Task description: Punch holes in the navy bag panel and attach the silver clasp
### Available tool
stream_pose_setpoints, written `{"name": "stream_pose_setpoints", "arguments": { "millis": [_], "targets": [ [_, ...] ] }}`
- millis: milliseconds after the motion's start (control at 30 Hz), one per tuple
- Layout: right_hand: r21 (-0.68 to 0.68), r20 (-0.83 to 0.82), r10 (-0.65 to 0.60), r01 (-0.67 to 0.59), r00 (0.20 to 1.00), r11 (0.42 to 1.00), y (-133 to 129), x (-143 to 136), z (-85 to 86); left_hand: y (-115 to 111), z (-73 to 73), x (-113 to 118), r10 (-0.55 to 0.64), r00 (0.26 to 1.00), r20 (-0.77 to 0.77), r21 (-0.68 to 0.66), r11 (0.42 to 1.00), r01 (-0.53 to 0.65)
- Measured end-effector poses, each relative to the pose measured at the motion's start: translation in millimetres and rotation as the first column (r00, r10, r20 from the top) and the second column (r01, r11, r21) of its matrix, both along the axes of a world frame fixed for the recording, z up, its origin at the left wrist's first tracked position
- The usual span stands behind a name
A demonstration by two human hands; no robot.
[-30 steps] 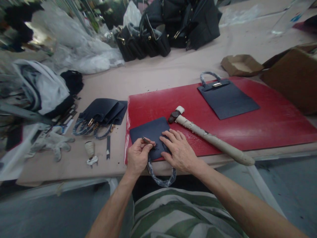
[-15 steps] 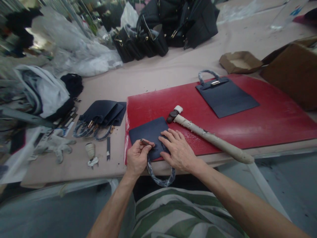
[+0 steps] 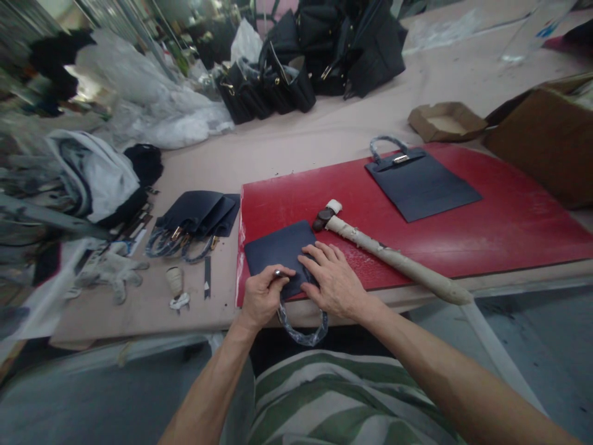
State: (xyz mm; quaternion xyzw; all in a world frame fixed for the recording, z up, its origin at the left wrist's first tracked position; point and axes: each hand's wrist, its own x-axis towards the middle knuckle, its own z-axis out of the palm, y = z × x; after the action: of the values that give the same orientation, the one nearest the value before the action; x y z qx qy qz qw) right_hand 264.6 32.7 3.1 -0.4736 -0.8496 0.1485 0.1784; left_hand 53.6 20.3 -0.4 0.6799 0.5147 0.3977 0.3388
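Note:
A dark blue leather panel [image 3: 280, 247] lies on the red board [image 3: 352, 182], its plastic-wrapped handle [image 3: 303, 337] hanging past the table's front edge. My left hand [image 3: 265, 296] pinches a small metal tool [image 3: 279, 273] over the panel's lower part. Spread on the right part of the same panel is my right hand [image 3: 331, 278], fingers apart; no object shows in it. A hammer [image 3: 393, 256] with a wrapped handle rests just right of my hands, its head near the panel's top corner.
Another blue panel with a handle [image 3: 421, 185] lies further right on the board. Stacked blue pieces [image 3: 199, 213], a glove [image 3: 118, 272] and a wrapped tool [image 3: 176, 287] are to the left. Black bags [image 3: 269, 89] stand behind; cardboard boxes [image 3: 447, 122] sit back right.
My left hand has moved slightly right with the metal tool, which now looks more upright. My right hand stays on the panel. The view has shifted a little.

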Motion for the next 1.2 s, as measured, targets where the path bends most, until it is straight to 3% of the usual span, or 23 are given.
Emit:
{"name": "stream_pose_setpoints", "arguments": {
  "millis": [167,300,400,467,533,633,833,933,1033,1100,1200],
  "targets": [
    [0.006,-0.024,0.004,-0.003,1.0,1.0,1,0,-4.5,7,1.8,3,0.069,0.984,0.163,-0.21,0.977,-0.034],
    [-0.009,-0.157,0.021,-0.023,0.987,1.0,9,10,-3.0,10,7.1,9,0.092,0.99,0.106,-0.222,0.973,-0.067],
    [0.092,-0.202,-0.109,0.13,0.973,0.987,19,32,10.0,8,6.2,9,0.062,0.996,0.064,-0.189,0.981,-0.049],
    [0.129,-0.063,-0.265,0.271,0.962,0.954,25,51,21.8,6,2.9,8,0.053,0.997,0.051,-0.142,0.989,-0.045],
    [0.08,0.197,-0.371,0.363,0.907,0.928,28,70,31.3,4,-0.9,8,0.041,0.999,0.031,-0.074,0.996,-0.039],
    [0.011,0.506,-0.343,0.392,0.791,0.92,24,86,35.4,1,-4.2,8,0.017,1.0,0.017,0.011,1.0,-0.017],
    [-0.021,0.617,-0.269,0.357,0.74,0.934,18,81,35.0,1,-6.1,8,-0.026,1.0,-0.005,0.117,0.993,0.026],
    [-0.15,0.51,-0.307,0.434,0.804,0.888,25,77,52.8,3,-7.9,9,-0.039,0.999,-0.025,0.157,0.987,0.043],
    [-0.418,0.117,-0.388,0.4,0.914,0.816,23,74,86.7,4,-8.9,10,-0.04,0.998,-0.043,0.174,0.984,0.047],
    [-0.477,-0.13,-0.373,0.272,0.919,0.836,13,68,111.4,4,-9.2,9,-0.033,0.998,-0.05,0.187,0.981,0.042],
    [-0.301,-0.174,-0.246,0.186,0.954,0.935,-6,58,134.9,3,-10.7,6,-0.026,0.998,-0.053,0.206,0.978,0.036]
  ]
}}
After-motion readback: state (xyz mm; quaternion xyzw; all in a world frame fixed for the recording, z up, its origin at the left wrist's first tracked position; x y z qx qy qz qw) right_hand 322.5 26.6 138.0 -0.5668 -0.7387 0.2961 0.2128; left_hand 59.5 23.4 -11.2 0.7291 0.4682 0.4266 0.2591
